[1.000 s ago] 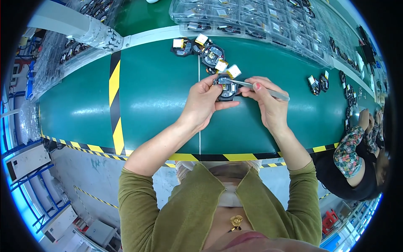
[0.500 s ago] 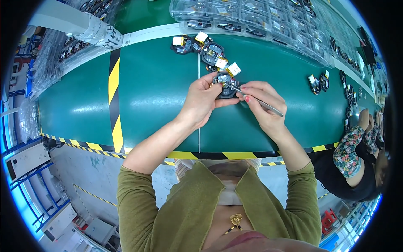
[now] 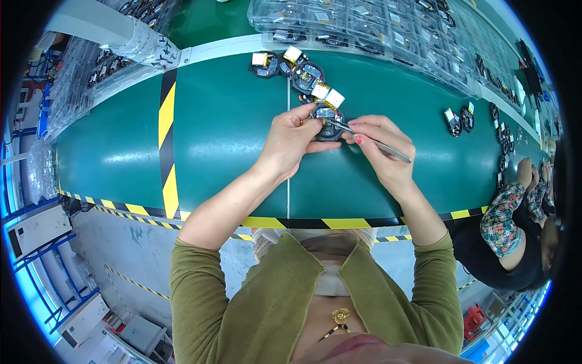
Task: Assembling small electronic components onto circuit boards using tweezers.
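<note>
My left hand [image 3: 293, 141] grips a round black electronic module [image 3: 330, 129] by its left side, thumb on top. A white battery pouch [image 3: 334, 99] with a yellow end sticks out from the module's far side. In my right hand [image 3: 388, 151] is a pair of metal tweezers [image 3: 388, 148], held like a pen. The tweezer tips reach onto the middle of the module, close to my left thumb; what they touch is too small to make out. Just beyond lies another round module [image 3: 307, 76], with its own white battery pouch [image 3: 321, 90] close to the held one.
Two more modules with batteries [image 3: 264, 64] lie at the table's far edge. Stacked clear plastic trays [image 3: 364, 30] stand behind. Further modules [image 3: 453, 123] lie on the right, near a co-worker's flowered sleeve [image 3: 503, 209]. Striped tape [image 3: 167, 133] crosses the green table on the left.
The battery pouch of the held module has swung slightly left and nearer the neighbouring battery. Both hands stay almost in place, the tweezers still on the module.
</note>
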A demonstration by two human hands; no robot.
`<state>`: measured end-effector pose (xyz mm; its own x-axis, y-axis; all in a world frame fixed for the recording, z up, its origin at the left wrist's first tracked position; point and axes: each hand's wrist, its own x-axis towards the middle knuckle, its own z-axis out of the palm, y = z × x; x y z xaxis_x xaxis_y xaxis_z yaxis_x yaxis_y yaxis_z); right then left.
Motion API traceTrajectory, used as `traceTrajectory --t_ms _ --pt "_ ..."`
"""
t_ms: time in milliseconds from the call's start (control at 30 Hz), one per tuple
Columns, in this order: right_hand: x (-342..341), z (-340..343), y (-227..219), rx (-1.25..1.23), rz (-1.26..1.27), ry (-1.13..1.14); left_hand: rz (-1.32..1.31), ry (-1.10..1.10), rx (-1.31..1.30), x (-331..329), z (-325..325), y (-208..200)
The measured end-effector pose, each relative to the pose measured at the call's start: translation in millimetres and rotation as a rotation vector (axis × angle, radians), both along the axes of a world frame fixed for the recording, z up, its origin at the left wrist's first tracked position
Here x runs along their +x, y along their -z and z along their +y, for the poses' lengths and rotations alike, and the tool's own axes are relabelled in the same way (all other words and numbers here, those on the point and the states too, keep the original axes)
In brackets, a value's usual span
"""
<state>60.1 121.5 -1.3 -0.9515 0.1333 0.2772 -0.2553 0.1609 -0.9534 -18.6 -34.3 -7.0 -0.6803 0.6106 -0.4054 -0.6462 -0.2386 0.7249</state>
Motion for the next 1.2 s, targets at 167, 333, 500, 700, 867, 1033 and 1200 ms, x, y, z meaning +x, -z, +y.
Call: traceTrajectory --t_ms 167,333,500,700,867,1033,1200 --pt "-2.2 4.6 -1.4 -0.258 -0.13 -0.024 -0.008 0.022 0.015 -0.4 -0.6 -2.0" --pt "-5.5 13.3 -1.9 -0.444 -0.268 -0.032 0.018 0.044 -0.002 -0.1 -1.2 -3.7" --pt "-6.6 8.1 -2.7 -0.656 -0.289 -0.042 -0.044 0.026 0.053 -1.1 -1.2 -3.6" --pt "-4.5 3.1 -2.4 -0.547 -0.25 0.045 -0.036 -0.009 0.09 -1.2 -0.5 -0.3" --pt "-5.2 1.5 -3.7 -0.571 -0.327 0.069 -0.019 -0.006 0.081 0.2 0.4 -0.9" --pt "-5.6 4.0 -3.1 -0.732 -0.395 0.088 0.0 -0.013 0.079 0.8 1.3 -0.4" --pt "-5.5 3.2 -3.1 -0.703 -0.378 0.108 -0.002 -0.008 0.07 0.5 0.9 1.0"
